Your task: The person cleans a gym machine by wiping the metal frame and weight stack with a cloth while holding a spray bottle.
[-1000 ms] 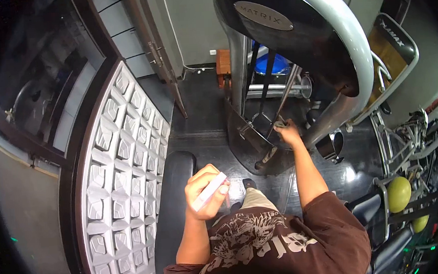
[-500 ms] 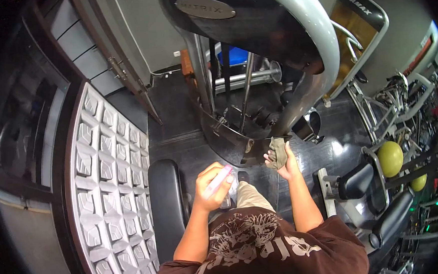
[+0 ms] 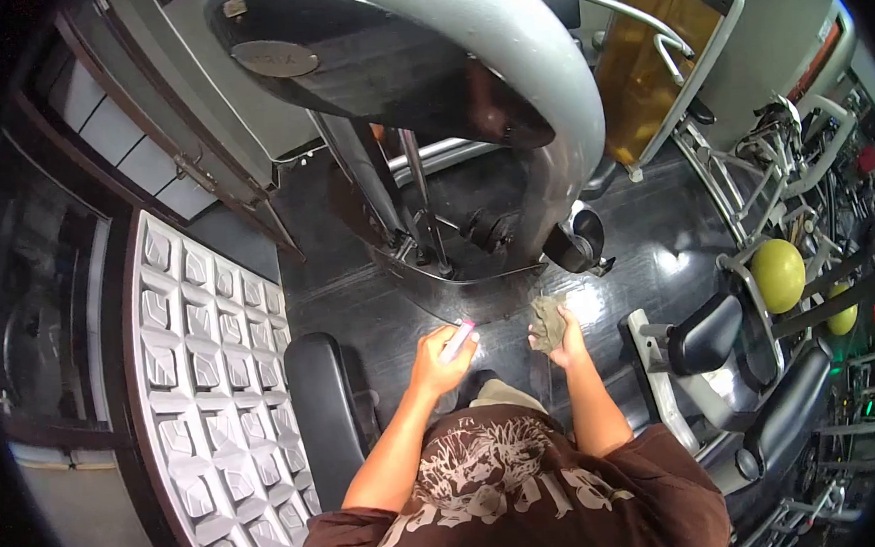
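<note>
My left hand [image 3: 441,364] is closed around a spray bottle [image 3: 456,343] with a pink-and-white head, whose pink tip points forward. Most of the bottle's body is hidden under the hand. A crumpled grey-green cloth [image 3: 548,324] is gripped in my right hand [image 3: 568,344], thumb on its right side. Both hands are in front of my body, a short way apart. Just beyond them is the dark base [image 3: 459,294] of a large grey-and-black exercise machine [image 3: 396,85].
A black padded seat [image 3: 320,401] stands close on my left, beside a white relief panel [image 3: 212,357]. To my right are a padded bench [image 3: 707,337] and a yellow ball [image 3: 777,276]. Another machine with an amber panel [image 3: 660,59] is at the back right.
My view has shifted, with the machine now further left and nearer. The left hand has reached forward with the spray bottle. The right hand still grips the cloth.
</note>
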Available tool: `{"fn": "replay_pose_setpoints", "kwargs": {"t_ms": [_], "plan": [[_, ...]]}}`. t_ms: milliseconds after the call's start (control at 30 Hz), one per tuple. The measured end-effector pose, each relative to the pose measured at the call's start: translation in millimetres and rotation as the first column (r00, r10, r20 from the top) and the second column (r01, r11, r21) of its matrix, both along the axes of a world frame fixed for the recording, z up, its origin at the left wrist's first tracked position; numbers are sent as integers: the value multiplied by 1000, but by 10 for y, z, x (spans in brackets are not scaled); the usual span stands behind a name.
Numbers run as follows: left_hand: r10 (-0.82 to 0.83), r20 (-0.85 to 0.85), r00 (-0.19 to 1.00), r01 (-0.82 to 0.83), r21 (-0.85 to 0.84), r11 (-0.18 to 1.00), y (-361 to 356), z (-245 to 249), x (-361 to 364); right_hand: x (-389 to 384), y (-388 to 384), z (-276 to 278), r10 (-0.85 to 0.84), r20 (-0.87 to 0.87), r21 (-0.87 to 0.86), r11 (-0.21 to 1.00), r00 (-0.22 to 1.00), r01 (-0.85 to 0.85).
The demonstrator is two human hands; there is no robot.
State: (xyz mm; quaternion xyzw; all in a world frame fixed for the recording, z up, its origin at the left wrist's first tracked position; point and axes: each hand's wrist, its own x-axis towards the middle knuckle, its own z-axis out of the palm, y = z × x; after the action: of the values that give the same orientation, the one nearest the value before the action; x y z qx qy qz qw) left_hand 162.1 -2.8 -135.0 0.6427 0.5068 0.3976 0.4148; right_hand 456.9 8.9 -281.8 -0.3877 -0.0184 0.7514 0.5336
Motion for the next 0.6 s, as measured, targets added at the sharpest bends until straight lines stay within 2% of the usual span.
{"fn": "replay_pose_setpoints", "kwargs": {"t_ms": [33,167,267,367,500,600], "plan": [[9,-28,1000,-8,22,1000,20,-16,86,75,11,-67,11,-21,-1,1000,1000,-11],[23,-105,994,-19,45,999,155,-97,425,246,91,-335,112,179,-8,994,977,-112],[27,-139,990,-23,29,999,277,-229,613,349,155,-473,82,180,-138,989,980,-57],[37,-171,985,-41,-20,999,386,-289,759,449,254,-783,53,148,-159,987,988,-29],[7,-231,973,-25,-77,997,439,-406,906,482,318,-1053,74,189,-268,963,979,-21],[31,-217,976,-35,-14,999,443,-447,956,404,396,-1237,90,219,-298,954,972,-21]]}}
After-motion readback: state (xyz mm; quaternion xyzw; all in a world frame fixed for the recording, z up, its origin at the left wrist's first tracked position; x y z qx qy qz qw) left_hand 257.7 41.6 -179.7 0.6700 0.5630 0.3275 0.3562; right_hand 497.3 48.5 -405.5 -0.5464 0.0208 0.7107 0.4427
